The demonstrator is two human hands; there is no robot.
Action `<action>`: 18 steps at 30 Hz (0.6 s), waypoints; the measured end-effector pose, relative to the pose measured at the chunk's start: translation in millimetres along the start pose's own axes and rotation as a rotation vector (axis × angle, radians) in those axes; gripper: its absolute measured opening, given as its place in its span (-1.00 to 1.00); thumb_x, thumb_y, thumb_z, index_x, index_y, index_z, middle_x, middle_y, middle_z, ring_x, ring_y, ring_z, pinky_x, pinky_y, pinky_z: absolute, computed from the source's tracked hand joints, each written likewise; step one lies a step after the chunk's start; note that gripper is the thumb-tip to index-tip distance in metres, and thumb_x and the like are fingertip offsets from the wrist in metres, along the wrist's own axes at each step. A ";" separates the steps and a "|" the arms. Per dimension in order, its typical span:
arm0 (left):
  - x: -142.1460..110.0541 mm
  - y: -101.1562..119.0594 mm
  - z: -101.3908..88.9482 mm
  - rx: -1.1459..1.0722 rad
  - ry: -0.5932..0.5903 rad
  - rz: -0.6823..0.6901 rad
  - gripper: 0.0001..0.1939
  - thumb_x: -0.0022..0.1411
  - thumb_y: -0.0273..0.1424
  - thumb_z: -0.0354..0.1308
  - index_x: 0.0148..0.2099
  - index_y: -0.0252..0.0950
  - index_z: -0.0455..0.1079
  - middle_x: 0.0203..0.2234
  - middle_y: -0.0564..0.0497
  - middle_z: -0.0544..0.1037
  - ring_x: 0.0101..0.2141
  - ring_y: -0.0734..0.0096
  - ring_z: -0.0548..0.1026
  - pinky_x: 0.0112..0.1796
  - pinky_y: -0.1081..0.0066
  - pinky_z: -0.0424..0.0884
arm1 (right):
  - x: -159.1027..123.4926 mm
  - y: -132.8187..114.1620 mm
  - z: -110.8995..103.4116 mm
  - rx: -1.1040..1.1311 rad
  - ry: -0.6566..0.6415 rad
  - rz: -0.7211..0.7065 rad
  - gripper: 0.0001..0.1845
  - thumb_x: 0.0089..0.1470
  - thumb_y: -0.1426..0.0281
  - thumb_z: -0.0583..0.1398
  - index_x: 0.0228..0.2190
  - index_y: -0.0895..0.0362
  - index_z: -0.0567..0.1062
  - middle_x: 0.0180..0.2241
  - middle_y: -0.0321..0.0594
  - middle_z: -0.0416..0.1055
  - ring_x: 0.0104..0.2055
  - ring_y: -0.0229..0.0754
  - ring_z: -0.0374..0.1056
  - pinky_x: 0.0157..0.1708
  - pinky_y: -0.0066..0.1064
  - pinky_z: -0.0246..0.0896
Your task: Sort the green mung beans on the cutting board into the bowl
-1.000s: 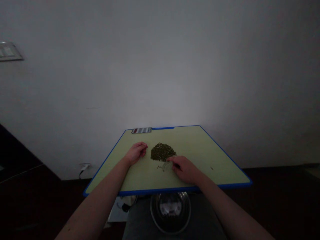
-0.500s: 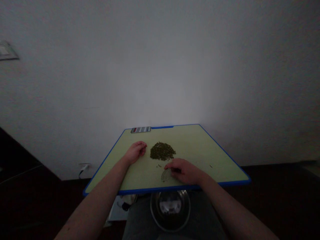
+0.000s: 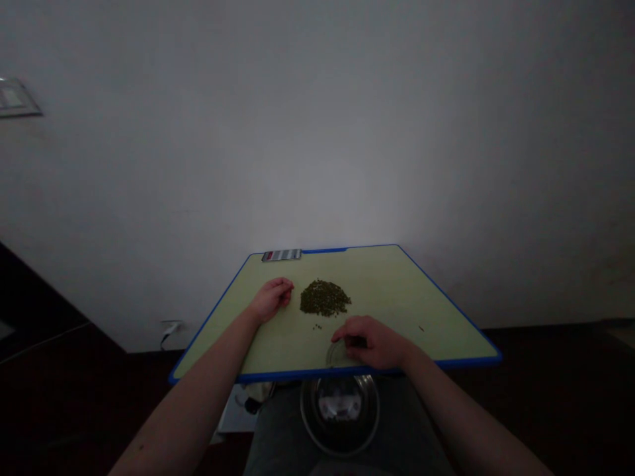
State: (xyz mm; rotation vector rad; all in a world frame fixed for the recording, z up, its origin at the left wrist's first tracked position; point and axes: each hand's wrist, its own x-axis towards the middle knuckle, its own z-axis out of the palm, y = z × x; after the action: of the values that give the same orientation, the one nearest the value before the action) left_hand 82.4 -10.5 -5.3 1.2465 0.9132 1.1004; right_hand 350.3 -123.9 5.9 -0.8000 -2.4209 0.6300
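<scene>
A heap of small dark green beans lies in the middle of a pale yellow board with a blue rim. To the left of the heap, my left hand rests on the board, its fingers curled together; what they may hold is hidden. My right hand is low over the board near its front edge, index finger and thumb apart and bent. Beside its fingertips is a faint, blurred arc of small beans. A few loose beans lie between this hand and the heap.
Below the front edge, a shiny metal bowl sits on my lap. A phone lies at the board's back left. One small dark sliver is at the right. The wall rises right behind the board.
My right hand has moved slightly, and the arc of beans beside it has shifted toward the front edge and become fainter. My left hand keeps its place beside the heap.
</scene>
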 end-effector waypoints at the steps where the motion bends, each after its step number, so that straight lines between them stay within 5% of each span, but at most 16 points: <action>1: -0.1 -0.1 -0.2 -0.002 -0.002 -0.001 -0.83 -0.03 -0.35 0.16 -0.45 -0.36 0.27 -0.73 0.14 0.26 -0.71 0.65 0.20 -0.68 0.56 0.06 | -0.4 0.1 -0.1 0.008 -0.006 0.007 -0.59 -0.15 0.57 0.13 -0.18 0.11 0.44 -0.46 -0.28 0.34 -0.43 -0.29 0.23 -0.39 -0.49 0.11; 9: -1.3 1.1 1.3 -0.011 -0.005 -0.017 -0.82 -0.03 -0.34 0.16 -0.46 -0.35 0.26 -0.73 0.14 0.25 -0.72 0.65 0.20 -0.68 0.57 0.04 | -1.8 1.6 1.6 0.062 0.037 0.082 -0.57 -0.19 0.57 0.12 -0.19 0.12 0.45 -0.52 -0.33 0.29 -0.51 -0.34 0.19 -0.47 -0.54 0.07; 18: 0.3 -0.7 0.1 -0.001 -0.004 0.000 -0.84 -0.02 -0.35 0.14 -0.46 -0.35 0.28 -0.72 0.13 0.28 -0.72 0.64 0.20 -0.68 0.56 0.05 | 5.8 14.2 2.8 -0.201 0.373 0.402 -0.60 -0.23 0.58 0.06 -0.27 0.14 0.43 -0.61 -0.35 0.27 -0.54 -0.29 0.17 -0.49 -0.49 -0.01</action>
State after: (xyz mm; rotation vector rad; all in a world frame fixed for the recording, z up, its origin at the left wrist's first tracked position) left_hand 82.7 -10.2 -6.0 1.2472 0.9094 1.0974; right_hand 350.4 -110.7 -2.4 -1.3758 -2.0150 0.3407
